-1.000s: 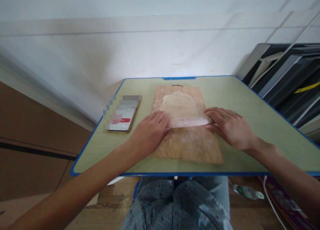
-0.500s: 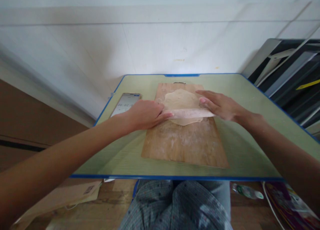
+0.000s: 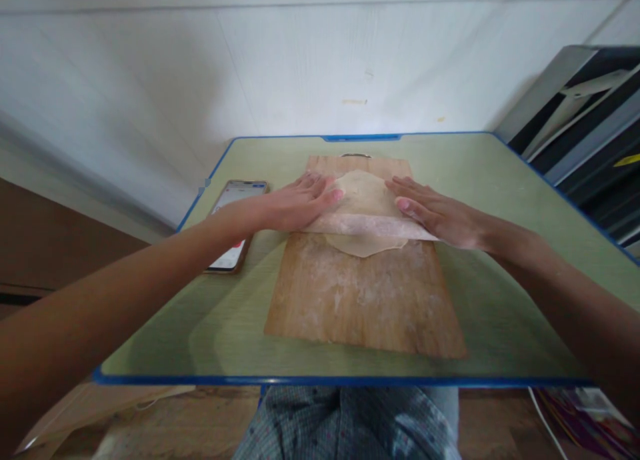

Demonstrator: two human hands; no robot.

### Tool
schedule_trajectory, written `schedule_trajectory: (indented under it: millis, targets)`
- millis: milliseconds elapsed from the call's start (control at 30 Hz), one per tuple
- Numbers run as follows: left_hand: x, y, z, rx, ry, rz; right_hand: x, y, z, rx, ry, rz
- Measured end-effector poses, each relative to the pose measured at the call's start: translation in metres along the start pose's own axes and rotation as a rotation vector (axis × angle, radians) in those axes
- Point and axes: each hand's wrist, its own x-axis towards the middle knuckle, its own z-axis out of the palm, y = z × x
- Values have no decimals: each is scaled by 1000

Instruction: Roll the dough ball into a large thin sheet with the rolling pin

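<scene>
A floury rolling pin (image 3: 367,226) lies crosswise over a thin, flattened sheet of dough (image 3: 363,188). A strip of the dough shows on the near side of the pin. Under both is a wooden cutting board (image 3: 360,300) dusted with flour. My left hand (image 3: 305,203) rests flat on the pin's left end, fingers stretched forward and thumb pointing inward over the dough's edge. On the right end, my right hand (image 3: 433,210) lies with extended fingers, its palm on the pin. Both palms cover the pin's ends.
Left of the board, a phone (image 3: 231,260) lies on the green table (image 3: 505,300), partly behind my left forearm. The table has a blue rim, with a white wall (image 3: 300,73) behind it. Dark folded panels (image 3: 585,113) lean at the right. My lap (image 3: 350,423) is below the near edge.
My left hand has gone from curled fingers at the pin's end to a flat palm with fingers extended. The right hand stays flat on the pin. The camera view has tilted downward and come closer.
</scene>
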Motion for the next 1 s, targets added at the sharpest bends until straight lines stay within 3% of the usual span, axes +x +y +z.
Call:
schedule_trajectory:
  millis: [100, 333, 667, 1000]
  targets:
    - [-6, -1, 4, -40, -154, 36, -6, -6, 2, -9, 17, -2]
    - [-23, -4, 14, 101, -9, 234, -26, -15, 9, -73, 95, -56]
    - [-42, 25, 5, 73, 78, 66, -40, -29, 9, -110, 164, -115]
    - [-60, 35, 8, 71, 140, 79, -52, -40, 5, -169, 174, -184]
